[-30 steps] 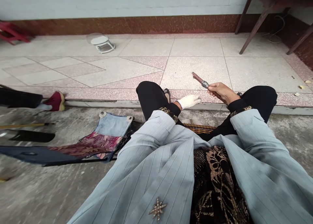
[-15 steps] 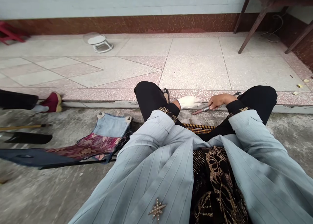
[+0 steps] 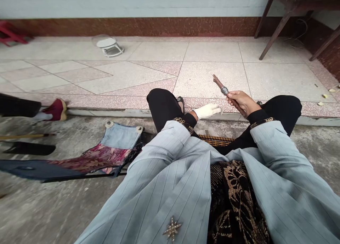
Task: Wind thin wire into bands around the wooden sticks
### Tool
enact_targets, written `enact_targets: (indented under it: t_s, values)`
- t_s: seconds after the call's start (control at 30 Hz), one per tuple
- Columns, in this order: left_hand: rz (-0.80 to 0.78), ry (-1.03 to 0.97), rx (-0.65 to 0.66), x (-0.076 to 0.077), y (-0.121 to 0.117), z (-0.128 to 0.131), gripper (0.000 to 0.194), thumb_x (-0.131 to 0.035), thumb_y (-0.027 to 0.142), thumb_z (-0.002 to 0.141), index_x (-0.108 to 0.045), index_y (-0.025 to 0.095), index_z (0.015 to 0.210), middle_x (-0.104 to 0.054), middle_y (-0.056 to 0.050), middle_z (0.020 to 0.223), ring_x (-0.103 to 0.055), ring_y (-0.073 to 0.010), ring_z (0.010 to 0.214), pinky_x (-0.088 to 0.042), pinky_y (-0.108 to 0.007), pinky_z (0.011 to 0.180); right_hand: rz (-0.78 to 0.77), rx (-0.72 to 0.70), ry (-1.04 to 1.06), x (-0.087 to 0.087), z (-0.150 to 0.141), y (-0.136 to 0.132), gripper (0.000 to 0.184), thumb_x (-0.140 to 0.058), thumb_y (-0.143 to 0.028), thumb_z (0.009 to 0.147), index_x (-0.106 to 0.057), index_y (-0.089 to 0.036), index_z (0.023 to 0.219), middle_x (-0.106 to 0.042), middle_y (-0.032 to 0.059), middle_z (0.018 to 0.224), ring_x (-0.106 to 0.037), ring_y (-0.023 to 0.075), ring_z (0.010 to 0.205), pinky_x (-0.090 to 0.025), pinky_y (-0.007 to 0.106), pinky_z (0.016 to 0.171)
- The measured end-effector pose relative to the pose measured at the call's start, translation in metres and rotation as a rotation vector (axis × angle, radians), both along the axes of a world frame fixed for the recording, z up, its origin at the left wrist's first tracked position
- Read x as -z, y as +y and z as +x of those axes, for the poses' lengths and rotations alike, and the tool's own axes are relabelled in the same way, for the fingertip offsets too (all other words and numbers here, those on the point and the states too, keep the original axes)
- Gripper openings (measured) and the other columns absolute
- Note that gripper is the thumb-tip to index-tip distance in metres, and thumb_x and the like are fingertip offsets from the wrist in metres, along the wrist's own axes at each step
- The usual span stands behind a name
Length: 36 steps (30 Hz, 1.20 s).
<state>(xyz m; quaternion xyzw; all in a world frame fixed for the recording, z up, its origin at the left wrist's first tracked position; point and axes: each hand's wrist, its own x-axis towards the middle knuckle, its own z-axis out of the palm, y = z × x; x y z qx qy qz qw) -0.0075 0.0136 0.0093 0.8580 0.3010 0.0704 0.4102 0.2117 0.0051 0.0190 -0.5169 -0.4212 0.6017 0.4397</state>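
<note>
My right hand (image 3: 240, 101), bare, is closed round a brown wooden stick (image 3: 218, 81) wound with grey wire (image 3: 224, 90). The stick tilts, its far end pointing up and to the left, and its lower end passes under my palm. My left hand (image 3: 207, 111) wears a white knitted glove. It hovers between my knees, left of and below the stick and apart from it. Its fingers are stretched forward with the tips bent, and no object shows in them.
Below my hands sits a woven black-and-yellow seat edge (image 3: 216, 140). A folding fabric chair (image 3: 106, 153) stands at left, near another person's red shoe (image 3: 58, 109). A raised tiled step (image 3: 212, 73) runs ahead, with a small white stool (image 3: 110, 47) and a wooden table (image 3: 289, 10).
My right hand has turned the stick from nearly level, beside the glove, to pointing up and away. The gloved left hand has come apart from it and stayed low.
</note>
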Motion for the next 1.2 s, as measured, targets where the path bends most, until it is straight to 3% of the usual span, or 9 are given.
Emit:
enact_targets:
  t_s: [0.2, 0.4, 0.5, 0.6, 0.77, 0.83, 1.0, 1.1, 1.2]
  values:
    - [0.011, 0.022, 0.012, 0.006, 0.003, 0.0, 0.036, -0.05, 0.046, 0.09, -0.069, 0.018, 0.098, -0.066, -0.01, 0.084, -0.059, -0.0247, 0.091, -0.045, -0.036, 0.08, 0.039, -0.021, -0.586, 0.006, -0.002, 0.005, 0.01, -0.06, -0.013, 0.089, -0.069, -0.011, 0.092, -0.065, 0.0032, 0.07, -0.052, 0.0083, 0.053, -0.04, 0.02, 0.05]
    - [-0.016, 0.084, 0.04, 0.017, 0.009, 0.0, 0.052, -0.054, 0.058, 0.08, -0.068, 0.022, 0.114, -0.069, -0.017, 0.099, -0.061, -0.0351, 0.103, -0.046, -0.047, 0.092, 0.106, -0.359, -1.425, 0.001, -0.009, 0.001, 0.033, -0.056, -0.03, 0.092, -0.072, -0.016, 0.117, -0.071, 0.0159, 0.112, -0.064, 0.0274, 0.102, -0.044, 0.032, 0.076]
    - [-0.058, 0.117, 0.054, 0.019, 0.011, 0.0, 0.061, -0.057, 0.063, 0.075, -0.067, 0.022, 0.118, -0.07, -0.019, 0.099, -0.062, -0.0386, 0.104, -0.046, -0.051, 0.094, 0.01, -0.564, -1.409, 0.002, -0.011, -0.003, 0.022, -0.064, -0.022, 0.085, -0.077, -0.013, 0.1, -0.073, 0.0174, 0.103, -0.065, 0.0284, 0.096, -0.044, 0.033, 0.074]
    - [-0.104, 0.088, 0.011, 0.013, 0.012, -0.004, 0.052, -0.059, 0.059, 0.078, -0.071, 0.021, 0.113, -0.071, -0.017, 0.097, -0.062, -0.0383, 0.107, -0.049, -0.049, 0.093, -0.093, -0.79, -1.288, 0.002, -0.005, -0.006, 0.013, -0.067, -0.017, 0.08, -0.079, -0.016, 0.087, -0.073, 0.0087, 0.08, -0.065, 0.0189, 0.073, -0.045, 0.029, 0.068]
    - [-0.113, 0.053, -0.042, -0.006, 0.009, -0.01, 0.036, -0.06, 0.044, 0.09, -0.07, 0.016, 0.111, -0.068, -0.011, 0.11, -0.061, -0.032, 0.113, -0.05, -0.044, 0.095, -0.057, -1.044, -0.684, -0.011, 0.013, -0.009, 0.026, -0.069, -0.027, 0.081, -0.078, -0.018, 0.103, -0.066, -0.0006, 0.07, -0.053, 0.0112, 0.061, -0.043, 0.026, 0.064]
    - [-0.113, 0.035, -0.065, -0.011, 0.005, -0.01, 0.037, -0.053, 0.042, 0.096, -0.065, 0.015, 0.119, -0.065, -0.009, 0.118, -0.061, -0.0268, 0.111, -0.052, -0.043, 0.094, 0.052, -0.926, -0.46, -0.018, 0.018, -0.01, 0.033, -0.073, -0.032, 0.079, -0.076, -0.019, 0.108, -0.065, -0.0019, 0.072, -0.052, 0.0104, 0.063, -0.042, 0.025, 0.065]
    - [-0.117, 0.007, -0.108, -0.015, -0.008, -0.007, 0.046, -0.04, 0.045, 0.102, -0.063, 0.009, 0.118, -0.071, -0.015, 0.106, -0.061, -0.0262, 0.107, -0.05, -0.038, 0.092, 0.197, -0.185, -0.061, -0.021, 0.016, -0.01, 0.012, -0.07, -0.025, 0.082, -0.07, -0.014, 0.089, -0.063, 0.0002, 0.075, -0.051, 0.0075, 0.061, -0.043, 0.022, 0.061]
    - [-0.114, 0.026, -0.102, -0.017, -0.014, -0.005, 0.045, -0.042, 0.046, 0.101, -0.066, 0.01, 0.111, -0.073, -0.011, 0.098, -0.06, -0.0261, 0.111, -0.047, -0.036, 0.094, 0.085, 0.055, -0.211, -0.013, 0.009, -0.004, 0.005, -0.062, -0.014, 0.084, -0.066, -0.012, 0.088, -0.06, 0.0003, 0.067, -0.049, 0.0073, 0.053, -0.038, 0.02, 0.05]
    - [-0.096, 0.038, -0.088, -0.02, -0.017, -0.006, 0.045, -0.045, 0.048, 0.099, -0.068, 0.01, 0.104, -0.073, -0.01, 0.099, -0.059, -0.0267, 0.113, -0.045, -0.035, 0.097, 0.046, 0.058, -0.591, -0.005, 0.007, 0.003, 0.011, -0.06, -0.011, 0.086, -0.069, -0.01, 0.092, -0.062, 0.0017, 0.066, -0.05, 0.0081, 0.052, -0.037, 0.021, 0.051]
